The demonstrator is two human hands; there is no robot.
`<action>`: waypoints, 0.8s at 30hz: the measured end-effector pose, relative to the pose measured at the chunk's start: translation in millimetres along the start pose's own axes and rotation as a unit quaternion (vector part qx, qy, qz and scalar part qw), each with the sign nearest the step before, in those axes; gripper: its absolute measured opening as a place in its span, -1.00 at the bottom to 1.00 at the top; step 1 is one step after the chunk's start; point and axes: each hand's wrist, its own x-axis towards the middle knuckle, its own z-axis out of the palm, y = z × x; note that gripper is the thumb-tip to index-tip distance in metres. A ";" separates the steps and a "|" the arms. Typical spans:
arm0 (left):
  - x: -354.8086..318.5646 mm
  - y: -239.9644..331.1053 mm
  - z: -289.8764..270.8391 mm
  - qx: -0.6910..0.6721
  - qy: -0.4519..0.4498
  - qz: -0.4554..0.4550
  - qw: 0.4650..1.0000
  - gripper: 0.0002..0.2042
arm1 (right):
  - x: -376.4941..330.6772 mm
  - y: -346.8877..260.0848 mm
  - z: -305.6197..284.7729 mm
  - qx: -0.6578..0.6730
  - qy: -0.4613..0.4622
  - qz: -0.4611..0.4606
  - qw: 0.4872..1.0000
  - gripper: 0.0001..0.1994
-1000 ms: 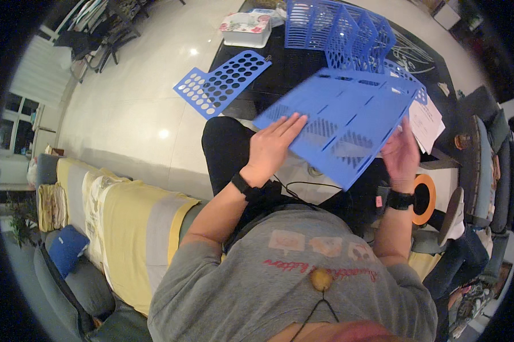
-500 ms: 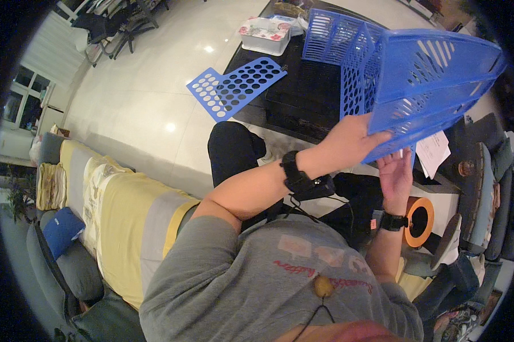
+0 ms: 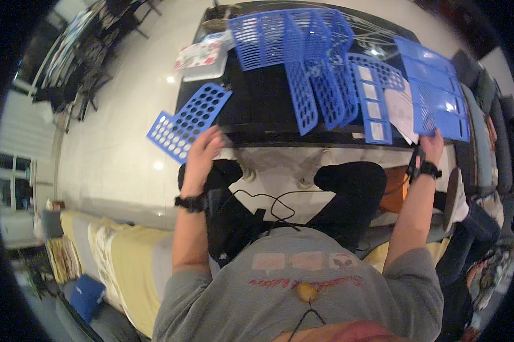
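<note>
My right hand (image 3: 432,146) grips the near edge of a large blue plastic panel (image 3: 439,94) at the right end of the table. My left hand (image 3: 205,149) hovers beside a blue perforated L-shaped panel (image 3: 197,114), which overhangs the table's left edge. Motion smears its fingers, so I cannot tell whether they hold anything. A blue slatted rack with dividers (image 3: 266,39) stands at the back, several perforated divider panels (image 3: 299,94) reaching toward me. Right of it lies a narrow blue panel with white label windows (image 3: 371,105), beside another perforated piece (image 3: 382,71).
The black table (image 3: 251,102) also bears a flowered white box (image 3: 202,61), a basket-like item (image 3: 218,21) and white papers (image 3: 401,111). An orange object (image 3: 395,191) is under the right side. Black cables (image 3: 274,205) hang between my knees. A yellow-covered sofa (image 3: 137,256) is on the left.
The large blue panel has gone from both hands' grip in the air down onto the table's right end. My left hand has let go of it and moved far left, and my view has shifted right.
</note>
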 end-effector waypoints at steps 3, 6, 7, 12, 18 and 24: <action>-10.0 -9.8 -23.4 -0.001 0.077 -0.066 0.995 -0.59 | 19.0 33.0 0.2 -0.190 0.066 -0.026 0.979 -0.63; -15.4 -22.6 -37.4 0.048 0.151 -0.067 0.985 -0.60 | 38.2 55.2 14.2 -0.233 0.032 -0.013 0.972 -0.59; -15.7 -27.6 -40.2 0.073 0.172 -0.070 0.980 -0.61 | 45.0 62.8 18.5 -0.253 -0.018 0.032 0.967 -0.55; -17.0 -45.4 -43.3 -0.045 0.217 -0.049 0.974 -0.59 | 63.6 95.2 52.4 -0.162 -0.012 0.065 0.985 -0.49; -16.1 -46.9 -39.1 -0.086 0.249 -0.022 0.965 -0.62 | 77.5 85.0 67.5 -0.235 -0.037 0.106 0.966 -0.44; -10.2 -52.7 -29.6 -0.045 0.265 -0.009 0.963 -0.68 | 65.8 -7.6 123.0 0.014 0.163 -0.048 0.985 -0.46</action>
